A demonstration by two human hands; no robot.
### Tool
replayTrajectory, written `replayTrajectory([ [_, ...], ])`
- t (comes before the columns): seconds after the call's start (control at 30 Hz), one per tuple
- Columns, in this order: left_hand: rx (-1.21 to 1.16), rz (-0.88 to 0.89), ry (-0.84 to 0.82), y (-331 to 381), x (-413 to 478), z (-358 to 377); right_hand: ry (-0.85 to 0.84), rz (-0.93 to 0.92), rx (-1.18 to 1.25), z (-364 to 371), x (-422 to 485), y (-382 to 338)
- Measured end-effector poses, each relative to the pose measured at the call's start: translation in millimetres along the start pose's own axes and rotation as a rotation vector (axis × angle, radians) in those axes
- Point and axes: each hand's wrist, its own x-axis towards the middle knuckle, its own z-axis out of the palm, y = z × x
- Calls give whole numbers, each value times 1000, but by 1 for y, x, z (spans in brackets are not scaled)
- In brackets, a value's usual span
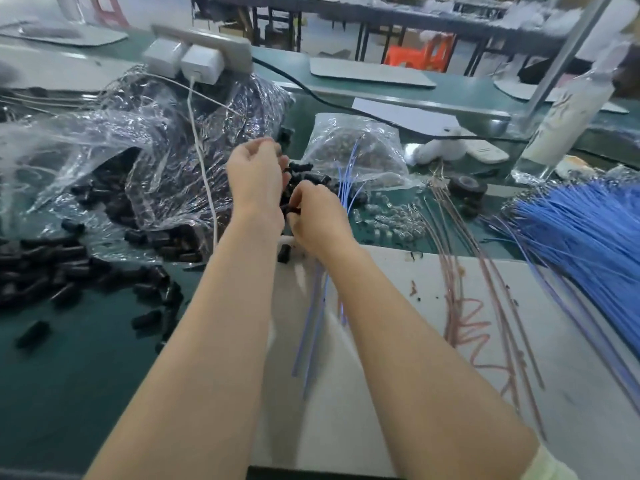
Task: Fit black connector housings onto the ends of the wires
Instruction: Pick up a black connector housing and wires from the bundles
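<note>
Green table (69, 375), mid-frame: my right hand (320, 220) pinches a black housing (290, 210) against blue wires (313, 327); left hand (256, 183) curled, contents unclear. Risk: wires slipping, seating crooked.

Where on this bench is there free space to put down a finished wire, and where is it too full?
Free: the green mat below the scattered black housings; the near right corner of the grey board, between the pink wires and the blue wire bundle. Crowded: around the left hand and right hand, and the plastic bags.
</note>
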Motion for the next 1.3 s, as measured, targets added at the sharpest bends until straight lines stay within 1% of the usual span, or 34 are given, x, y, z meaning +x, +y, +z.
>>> replayTrajectory([
  [0.1, 323, 92, -79, -15, -1, 9, 138, 15, 317, -30, -7, 15],
  [0.17, 453, 88, -203, -22, -5, 18, 199, -31, 429, -55, -17, 29],
  [0.27, 453, 31, -413, -32, -23, 36, 176, -83, 465, -80, -34, 48],
  [0.33, 406, 13, -496, -37, -32, 44, 168, -69, 459, -86, -43, 57],
  [0.37, 356, 4, -496, -39, -34, 45, 190, -53, 456, -87, -47, 61],
  [0.4, 294, -4, -458, -40, -34, 45, 228, -29, 439, -87, -48, 64],
  [0.47, 89, -38, -298, -38, -31, 42, 271, 60, 329, -80, -49, 66],
  [0.5, -56, -70, -219, -35, -29, 40, 237, 107, 217, -74, -49, 63],
  [0.57, -290, -114, -110, -27, -27, 36, 61, 171, -28, -52, -47, 53],
  [0.6, -341, -110, -78, -24, -26, 34, -16, 187, -108, -41, -47, 46],
  [0.63, -365, -100, -65, -21, -25, 33, -47, 193, -161, -33, -47, 40],
  [0.73, -373, -67, -78, -15, -29, 33, -29, 194, -223, -26, -39, 30],
  [0.83, -380, -83, -82, -13, -30, 33, -37, 224, -139, -33, -29, 31],
  [0.93, -381, -109, -92, -17, -29, 36, -26, 310, 61, -45, -21, 42],
  [1.07, -293, -133, -136, -30, -31, 43, 75, 439, 550, -60, -17, 68],
  [1.13, -216, -150, -195, -43, -34, 47, 92, 469, 695, -62, -20, 78],
  [1.17, -174, -156, -229, -50, -35, 47, 104, 463, 703, -62, -23, 82],
  [1.3, 0, -152, -355, -72, -36, 46, 203, 387, 580, -67, -33, 98],
])
